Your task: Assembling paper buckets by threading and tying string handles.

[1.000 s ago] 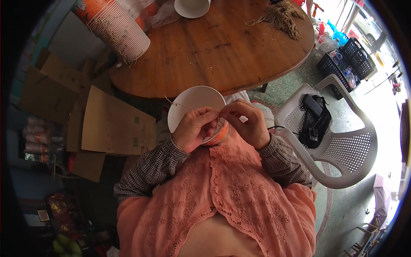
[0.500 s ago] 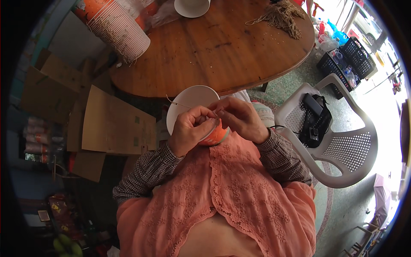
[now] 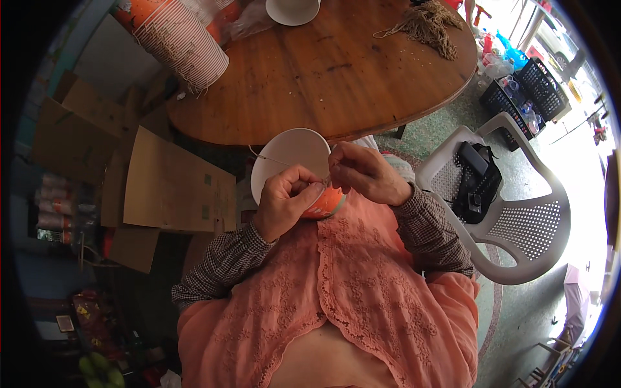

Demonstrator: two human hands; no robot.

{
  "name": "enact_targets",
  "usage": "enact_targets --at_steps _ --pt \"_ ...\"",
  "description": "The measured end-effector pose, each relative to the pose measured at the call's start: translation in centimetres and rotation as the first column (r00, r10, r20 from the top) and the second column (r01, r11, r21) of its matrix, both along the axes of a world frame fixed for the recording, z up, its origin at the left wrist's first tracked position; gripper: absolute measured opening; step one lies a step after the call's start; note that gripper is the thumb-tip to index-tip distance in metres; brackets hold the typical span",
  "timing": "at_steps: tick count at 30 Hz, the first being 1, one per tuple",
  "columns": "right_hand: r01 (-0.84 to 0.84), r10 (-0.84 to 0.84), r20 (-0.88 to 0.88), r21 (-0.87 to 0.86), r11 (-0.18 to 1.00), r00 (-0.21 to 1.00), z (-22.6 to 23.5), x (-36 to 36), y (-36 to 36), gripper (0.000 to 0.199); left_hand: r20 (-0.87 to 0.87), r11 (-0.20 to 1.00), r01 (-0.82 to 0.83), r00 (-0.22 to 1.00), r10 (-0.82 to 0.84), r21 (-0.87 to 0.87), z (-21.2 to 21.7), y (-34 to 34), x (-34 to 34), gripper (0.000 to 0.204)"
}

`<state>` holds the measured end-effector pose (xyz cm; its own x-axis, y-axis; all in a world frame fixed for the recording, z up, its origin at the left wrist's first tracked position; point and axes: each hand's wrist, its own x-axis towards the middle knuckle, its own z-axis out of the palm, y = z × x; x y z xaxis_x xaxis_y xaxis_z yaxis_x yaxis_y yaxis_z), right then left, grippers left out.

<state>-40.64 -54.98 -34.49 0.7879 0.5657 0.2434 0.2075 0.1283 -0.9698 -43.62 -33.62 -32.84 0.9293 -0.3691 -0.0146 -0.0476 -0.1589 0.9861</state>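
Note:
A paper bucket point(image 3: 288, 147), white inside and orange outside, rests tilted against my lap with its mouth facing away from me. A thin pale cord point(image 3: 273, 158) runs across its mouth from the far left rim toward my fingers. My left hand point(image 3: 286, 202) is closed in a pinch at the near rim, on what looks like the cord's end. Just right of it, my right hand point(image 3: 372, 174) also has thumb and forefinger pressed together. Whatever those fingertips hold is too small to make out.
A wooden table point(image 3: 304, 84) stands ahead, bearing stacked paper buckets point(image 3: 184, 48), another white bucket point(image 3: 292, 9) and a bundle of cords point(image 3: 432, 27). Open cardboard boxes point(image 3: 171, 184) are at left. A plastic chair point(image 3: 537, 213) with a black bag point(image 3: 477, 184) stands at right, near a crate point(image 3: 511, 97).
My right hand has shifted slightly right and up, so its fingertips sit a little farther from my left ones. My left hand and the bucket have stayed nearly in place.

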Motion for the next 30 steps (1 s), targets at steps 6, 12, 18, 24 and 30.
enact_targets --at_steps 6,12,18,24,30 --pt "0.108 -0.111 0.055 0.057 0.993 0.992 -0.5 -0.1 0.5 0.008 0.214 0.978 0.001 0.976 -0.046 0.208 1.1 -0.5 -1.4 0.008" --pt "0.166 -0.134 0.243 -0.114 0.98 0.961 1.4 -0.3 0.9 0.003 0.424 0.954 -0.005 0.897 -0.128 0.299 0.4 -0.8 -1.8 0.007" --pt "0.34 -0.203 0.711 -0.054 0.939 0.674 0.7 0.8 1.6 0.007 0.511 0.955 0.006 0.844 -0.164 0.296 -0.3 -0.5 -1.3 0.008" --pt "0.256 -0.232 0.419 -0.001 0.967 0.878 1.2 0.5 1.5 0.002 0.375 0.979 0.141 0.908 -0.187 0.146 -0.6 0.1 -0.6 0.01" --pt "0.216 -0.225 0.223 0.065 0.974 0.948 1.0 0.3 0.4 0.01 0.482 0.932 0.007 0.854 -0.194 0.363 0.7 0.0 -0.1 0.022"
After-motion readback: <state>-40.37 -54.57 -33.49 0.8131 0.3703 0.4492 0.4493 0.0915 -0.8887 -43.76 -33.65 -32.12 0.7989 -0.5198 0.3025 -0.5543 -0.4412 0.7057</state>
